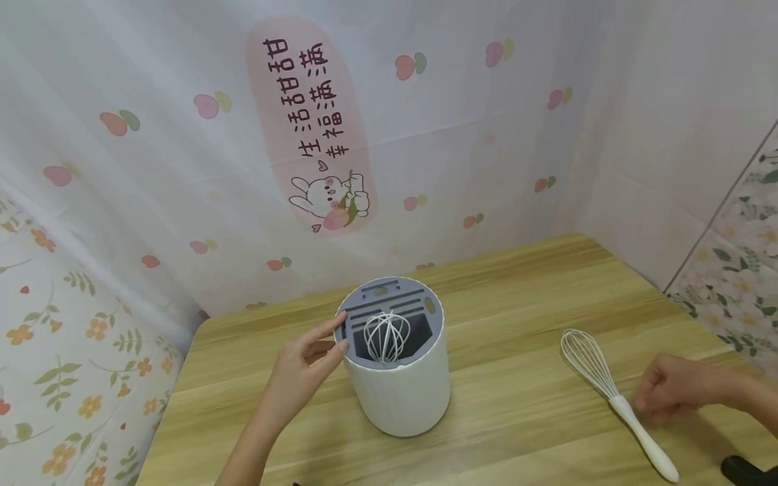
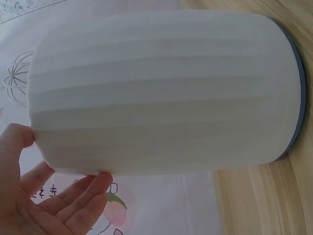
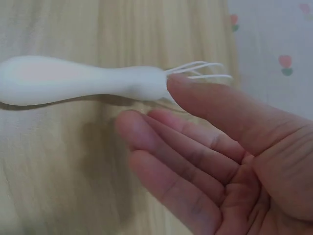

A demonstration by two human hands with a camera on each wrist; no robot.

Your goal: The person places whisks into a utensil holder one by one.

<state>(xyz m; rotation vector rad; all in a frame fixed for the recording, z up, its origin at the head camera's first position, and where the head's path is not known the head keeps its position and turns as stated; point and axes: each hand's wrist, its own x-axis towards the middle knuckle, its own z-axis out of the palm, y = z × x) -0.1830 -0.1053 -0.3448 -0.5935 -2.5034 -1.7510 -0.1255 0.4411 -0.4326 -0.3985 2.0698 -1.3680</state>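
A white cylindrical utensil holder [image 1: 406, 398] with a grey slotted top [image 1: 354, 307] stands upright on the table. The wire head of one whisk [image 1: 384, 341] pokes out of its large opening; the rest of that whisk is hidden inside. My left hand [image 1: 300, 368] holds the holder at its left rim, thumb and fingertips against the edge and side. On the right lies a second white whisk [image 3: 124, 81], wires pointing toward the back. Beside its neck hovers my right hand [image 1: 681, 385], fingers loosely bent and holding nothing; the thumb overlaps the whisk in the right wrist view.
A black object [image 1: 744, 470], partly cut off, lies at the lower right corner. The wood-grain table [image 1: 504, 405] meets a printed curtain [image 1: 456, 155] at the back, and patterned cloth [image 1: 79, 378] hangs on the left.
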